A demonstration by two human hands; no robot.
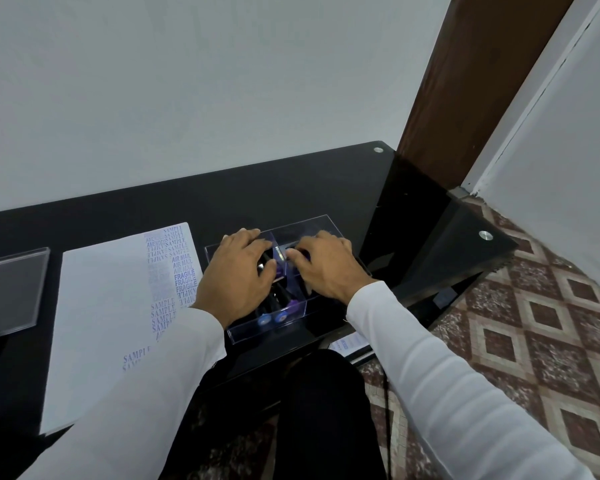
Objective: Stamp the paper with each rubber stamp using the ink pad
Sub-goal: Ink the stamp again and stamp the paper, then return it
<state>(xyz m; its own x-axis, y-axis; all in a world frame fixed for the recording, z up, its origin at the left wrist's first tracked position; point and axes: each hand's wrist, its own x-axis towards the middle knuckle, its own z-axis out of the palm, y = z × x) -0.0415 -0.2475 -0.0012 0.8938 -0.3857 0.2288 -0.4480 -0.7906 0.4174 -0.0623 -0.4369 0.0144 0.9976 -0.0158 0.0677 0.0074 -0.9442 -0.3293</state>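
A plain pale wall backs a glossy black glass surface with round metal studs at its corners; a brown wooden door frame and a patterned brown-and-cream tiled floor lie to the right. Both hands reach into a clear acrylic divided box holding dark-handled rubber stamps with blue-purple round ends. The left hand lies over the box's left compartment, fingers curled down among the stamps; whether it grips one I cannot tell. The right hand sits over the right compartment, fingertips bent onto something dark and purple, the hold itself hidden. Just left of the left hand lies a white sheet of paper, its right strip crowded with blue prints reading SAMPLE, AMENDED, AIR MAIL and FRAGILE. Farther left rests a clear-framed flat rectangular case, possibly the ink pad. White sleeves cover both forearms.
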